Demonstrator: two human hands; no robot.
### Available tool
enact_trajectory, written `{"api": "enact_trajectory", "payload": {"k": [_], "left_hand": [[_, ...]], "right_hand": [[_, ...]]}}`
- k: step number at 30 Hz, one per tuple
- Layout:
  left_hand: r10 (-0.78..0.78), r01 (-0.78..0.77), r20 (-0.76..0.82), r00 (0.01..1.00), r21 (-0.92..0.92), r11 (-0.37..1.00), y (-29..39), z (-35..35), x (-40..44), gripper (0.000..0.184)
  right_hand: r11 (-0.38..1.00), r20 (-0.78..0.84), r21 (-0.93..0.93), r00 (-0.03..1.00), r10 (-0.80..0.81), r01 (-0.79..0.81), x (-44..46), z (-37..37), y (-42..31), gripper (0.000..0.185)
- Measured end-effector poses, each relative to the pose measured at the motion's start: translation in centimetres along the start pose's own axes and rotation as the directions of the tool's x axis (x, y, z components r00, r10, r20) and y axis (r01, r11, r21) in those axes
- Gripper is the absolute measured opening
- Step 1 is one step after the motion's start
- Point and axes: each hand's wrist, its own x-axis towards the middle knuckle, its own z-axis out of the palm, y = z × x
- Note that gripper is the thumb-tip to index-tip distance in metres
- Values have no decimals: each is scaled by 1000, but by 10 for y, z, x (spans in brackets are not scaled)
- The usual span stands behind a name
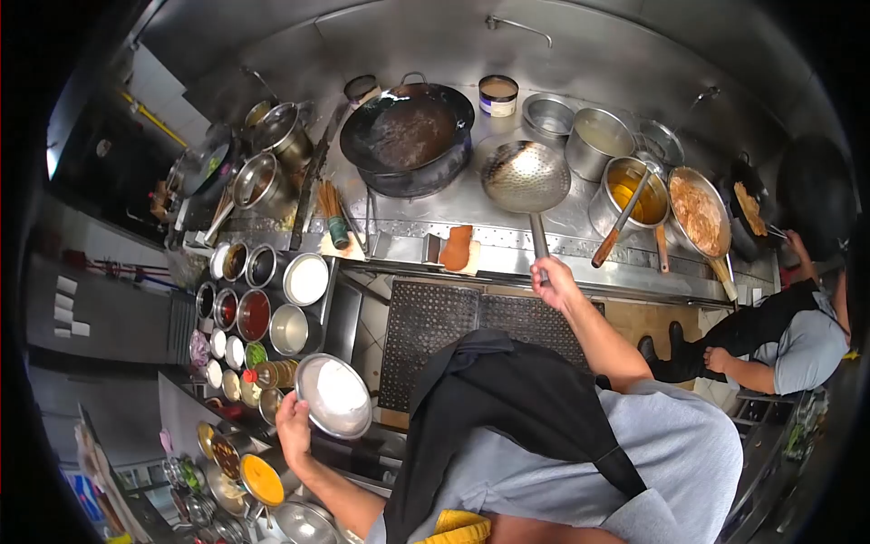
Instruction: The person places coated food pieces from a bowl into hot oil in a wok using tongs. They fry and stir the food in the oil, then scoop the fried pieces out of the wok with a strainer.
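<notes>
My right hand [555,281] is wrapped round the handle of a wide, perforated metal skimmer [526,177], whose pan is over the steel cooktop, right of a large dark wok [408,136]. Low on the left, my left hand [292,424] grips the edge of a round metal bowl [361,421] tilted toward me. Its inside looks bright white; whether that is food or glare I cannot tell. Close to this hand stands a bottle with a red cap [251,375]. A pot of yellow liquid [605,201] with a ladle across it sits right of the skimmer.
Several containers of sauces and ingredients [254,314] line the left counter. A bamboo wok brush [333,218] and an orange-brown cloth [457,247] lie along the cooktop's front. A strainer of fried food [698,213] is at right. Another person [788,349] works at the far right.
</notes>
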Motion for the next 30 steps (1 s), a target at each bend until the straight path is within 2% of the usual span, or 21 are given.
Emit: {"api": "enact_trajectory", "payload": {"k": [1, 3, 5, 7, 8, 9, 11, 12, 15, 17, 22, 24, 25, 27, 30], "left_hand": [[47, -47, 8, 999, 17, 999, -3, 1, 11, 27], [43, -47, 53, 998, 75, 996, -3, -5, 25, 26], [-11, 2, 99, 995, 90, 996, 1, -10, 39, 27], [19, -32, 127, 992, 97, 995, -15, -24, 58, 26], [79, -89, 111, 991, 90, 992, -23, -31, 66, 25], [136, -144, 95, 986, 84, 986, -23, -36, 72, 24], [96, -105, 114, 989, 74, 992, -22, -51, 80, 24], [64, -78, 122, 990, 111, 991, -15, -58, 80, 23], [60, -85, 146, 987, 173, 981, -13, -73, 97, 23], [91, -126, 152, 984, 239, 963, -22, -89, 104, 23], [27, -43, 172, 985, 88, 995, -42, -91, 134, 24], [3, -31, 213, 977, 129, 991, -30, -81, 139, 23], [4, -34, 220, 975, 133, 991, -27, -76, 143, 23], [79, -118, 267, 960, 134, 984, -22, -63, 153, 23], [110, -155, 334, 936, 112, 982, -12, -37, 165, 22]], "right_hand": [[999, -27, 45, 999, -18, 19, 14, 0, 2, 13], [997, -28, 75, 1000, -14, 16, 47, -10, 9, 12], [993, -44, 112, 999, -23, 28, 59, -14, 12, 10], [991, -47, 134, 999, -18, 24, 65, -15, 17, 10], [992, -99, 119, 994, -39, 51, 70, -16, 22, 17], [990, -109, 128, 993, -48, 62, 66, -12, 23, 17], [992, -213, 73, 973, -89, 107, 55, -8, 28, 26], [991, -216, 58, 971, -106, 121, 57, -18, 36, 32], [990, -314, 14, 941, -127, 138, 33, -37, 66, 31], [970, -390, -217, 901, -189, 110, 6, -40, 94, 31], [991, -407, -93, 904, -130, 101, -48, -53, 163, 28], [990, -545, -69, 827, -139, 120, -57, -55, 178, 24], [990, -551, -64, 823, -138, 123, -59, -52, 184, 24], [961, -422, -263, 884, -199, 91, -82, -8, 178, 22], [945, -243, -296, 945, -219, 143, -95, 47, 183, 20]]}}
